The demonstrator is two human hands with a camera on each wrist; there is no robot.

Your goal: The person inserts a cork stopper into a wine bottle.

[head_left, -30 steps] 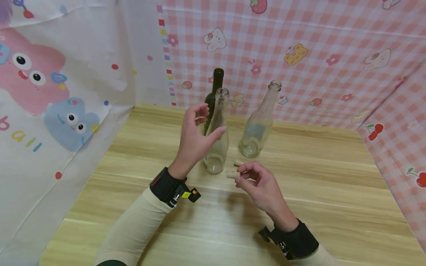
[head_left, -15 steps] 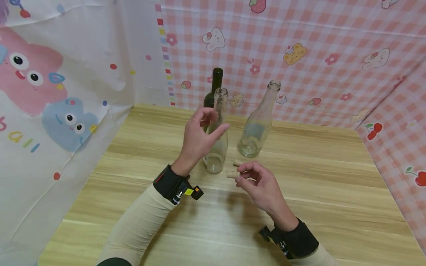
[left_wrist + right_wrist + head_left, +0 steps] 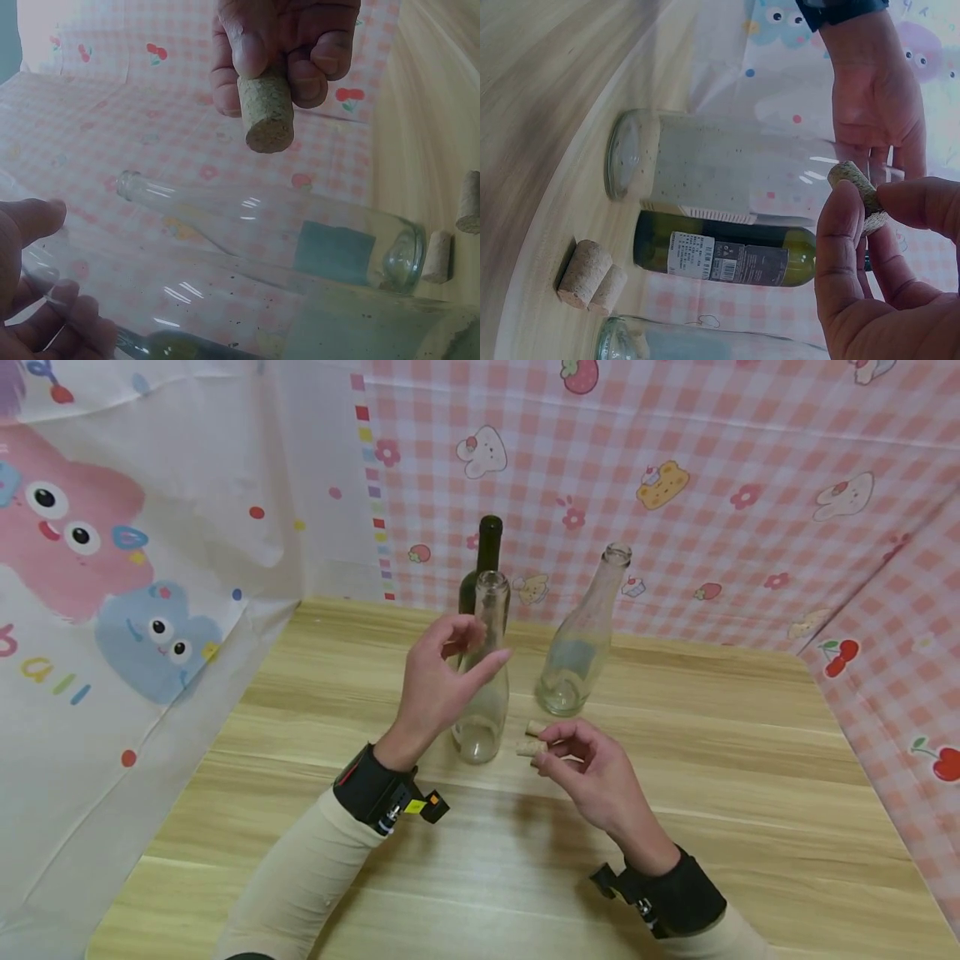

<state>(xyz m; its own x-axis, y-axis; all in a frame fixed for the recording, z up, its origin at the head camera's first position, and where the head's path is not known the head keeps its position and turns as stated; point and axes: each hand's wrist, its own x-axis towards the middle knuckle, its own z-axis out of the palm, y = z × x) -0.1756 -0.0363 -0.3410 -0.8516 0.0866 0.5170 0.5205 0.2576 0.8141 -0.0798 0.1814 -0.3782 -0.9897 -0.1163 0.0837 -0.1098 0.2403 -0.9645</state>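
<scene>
The head view looks forward and down from above the surface (image 3: 735,760), far enough back to frame the left hand (image 3: 442,672), right hand (image 3: 592,772) and patterned cloth (image 3: 697,410). The left wrist view looks from very near across the nearer clear bottle (image 3: 202,289), its neck toward 9 o'clock; the right wrist view, also close, faces it with the neck toward 3. Both wrist views share both hands: left at 8 and 2 o'clock, right at 1 and 4.
</scene>
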